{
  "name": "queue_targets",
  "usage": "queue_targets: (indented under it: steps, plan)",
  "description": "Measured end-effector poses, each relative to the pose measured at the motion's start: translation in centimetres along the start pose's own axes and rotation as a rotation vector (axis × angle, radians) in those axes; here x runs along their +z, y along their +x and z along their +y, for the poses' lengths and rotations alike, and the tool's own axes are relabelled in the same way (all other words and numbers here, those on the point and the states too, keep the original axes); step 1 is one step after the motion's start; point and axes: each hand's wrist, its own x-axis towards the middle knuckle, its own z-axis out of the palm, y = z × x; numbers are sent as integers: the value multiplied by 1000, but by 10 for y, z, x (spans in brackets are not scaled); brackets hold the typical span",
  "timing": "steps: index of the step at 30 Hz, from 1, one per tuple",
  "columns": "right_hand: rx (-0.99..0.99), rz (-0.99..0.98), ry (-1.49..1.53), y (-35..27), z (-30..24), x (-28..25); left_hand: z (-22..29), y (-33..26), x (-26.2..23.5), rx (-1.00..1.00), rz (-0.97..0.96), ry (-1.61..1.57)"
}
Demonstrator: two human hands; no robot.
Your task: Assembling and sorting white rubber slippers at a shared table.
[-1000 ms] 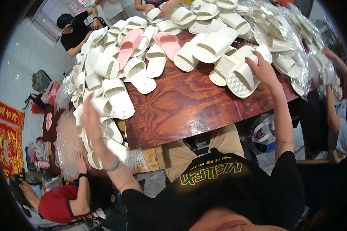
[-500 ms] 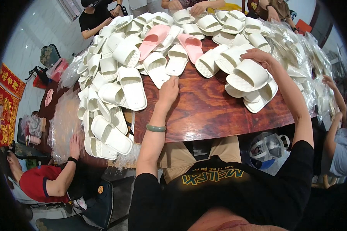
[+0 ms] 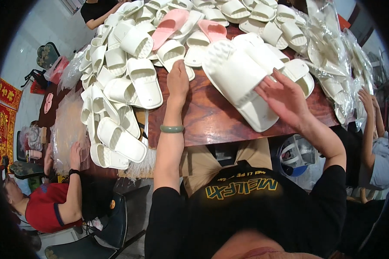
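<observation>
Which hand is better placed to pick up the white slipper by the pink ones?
Left. The left hand already rests against that white slipper. The right hand is occupied, gripping the large white slipper.

White slipper [image 3: 242, 82] lies sole-up, tilted, on table.

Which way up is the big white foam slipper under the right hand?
Sole up: the big white foam slipper shows its dimpled tread, strap hidden beneath, right hand on it.

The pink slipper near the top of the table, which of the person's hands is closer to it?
Left. The left hand lies on the table just below the pink slipper, fingertips at a white slipper beneath it. The right hand is farther right, holding a big white slipper.
</observation>
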Motion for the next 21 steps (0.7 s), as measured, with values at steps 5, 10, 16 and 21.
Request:
queue_targets:
  steps: [5, 10, 16, 21]
  plan:
    - [-122, 29, 269, 18, 64, -5, -6, 1, 4, -29, 15, -59]
    - [-130, 110, 180, 42, 97, -27, -3, -4, 9, -93, -37, -60]
    - [135, 79, -15, 5, 77, -36, 3, -1, 1, -23, -81, -158]
    - [-82, -5, -434, -25, 87, -27, 109, -50, -34, -304, -442, -796]
